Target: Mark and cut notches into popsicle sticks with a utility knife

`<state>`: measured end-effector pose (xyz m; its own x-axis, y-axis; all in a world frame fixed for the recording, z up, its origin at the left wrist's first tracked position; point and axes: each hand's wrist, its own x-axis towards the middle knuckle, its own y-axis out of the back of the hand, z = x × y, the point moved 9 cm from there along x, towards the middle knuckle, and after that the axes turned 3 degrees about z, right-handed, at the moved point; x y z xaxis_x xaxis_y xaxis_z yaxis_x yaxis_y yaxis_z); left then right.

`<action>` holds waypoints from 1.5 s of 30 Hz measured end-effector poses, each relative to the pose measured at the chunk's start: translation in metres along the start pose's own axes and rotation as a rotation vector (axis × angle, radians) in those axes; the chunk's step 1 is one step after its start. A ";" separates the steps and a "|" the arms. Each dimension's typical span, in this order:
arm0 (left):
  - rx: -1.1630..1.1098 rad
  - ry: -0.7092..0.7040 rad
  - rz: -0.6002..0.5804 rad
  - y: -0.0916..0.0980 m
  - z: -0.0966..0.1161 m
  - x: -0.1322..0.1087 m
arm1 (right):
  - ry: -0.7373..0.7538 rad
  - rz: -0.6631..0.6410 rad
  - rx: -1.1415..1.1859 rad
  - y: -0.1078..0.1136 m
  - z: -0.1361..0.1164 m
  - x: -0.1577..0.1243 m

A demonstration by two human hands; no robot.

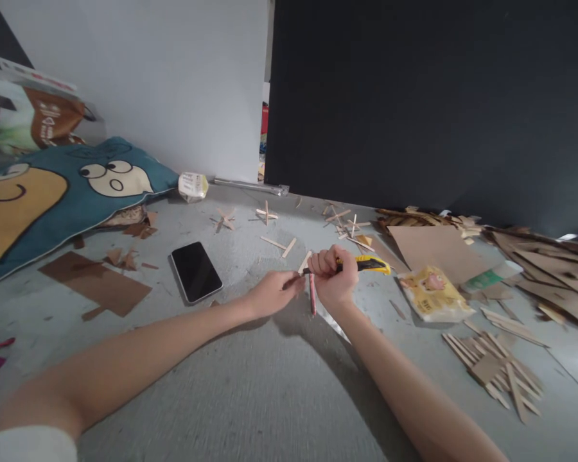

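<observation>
My right hand (336,273) is wrapped round a yellow and black utility knife (373,264), its handle end pointing right and its blade end towards my left hand. My left hand (279,292) is closed in a pinch right beside the blade end; what sits between its fingers is too small to make out. A pale wooden craft stick (305,261) shows just behind the two hands; whether it is touched I cannot tell. Below the knife, a thin red stick-like thing (313,296) lies between the hands, partly hidden by my right hand.
A phone (196,272) and cut cardboard (96,282) lie left, near a blue cushion (77,192). Crossed craft sticks (266,213) are farther back. To the right are a yellow packet (433,294), a green-white tube (491,276) and a stick pile (498,369).
</observation>
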<state>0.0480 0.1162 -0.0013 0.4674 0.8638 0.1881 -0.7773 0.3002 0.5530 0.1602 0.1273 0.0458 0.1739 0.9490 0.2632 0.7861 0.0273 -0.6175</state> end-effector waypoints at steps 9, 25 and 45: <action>-0.216 0.136 -0.041 -0.002 -0.003 -0.002 | 0.146 -0.044 -0.043 -0.008 -0.004 -0.009; -0.153 0.050 -0.043 -0.001 -0.001 -0.003 | -0.008 0.176 0.104 0.016 -0.001 0.004; -0.173 0.015 -0.075 -0.003 0.008 -0.006 | -0.266 0.316 0.318 0.033 0.019 0.017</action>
<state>0.0509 0.1072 0.0025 0.5214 0.8419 0.1390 -0.8021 0.4280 0.4165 0.1779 0.1505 0.0153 0.1842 0.9723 -0.1441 0.4931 -0.2182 -0.8422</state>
